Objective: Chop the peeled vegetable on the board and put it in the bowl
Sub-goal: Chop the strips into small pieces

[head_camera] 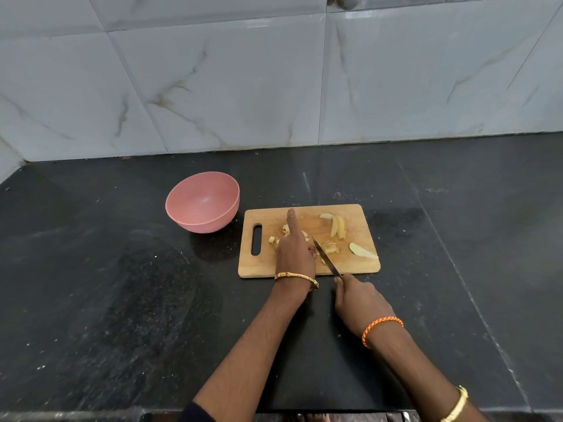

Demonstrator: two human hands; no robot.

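Dark bench [122, 300] carried board [359, 263]. Left hand [294, 254] pinned vegetable strips [330, 248], forefinger straight; right hand [359, 300] clamped knife [327, 257]. Bowl [202, 202] beside board, unfilled. Advice: tuck fingertips, short even cuts.

Wooden board [359, 226], matt pink bowl [189, 220]
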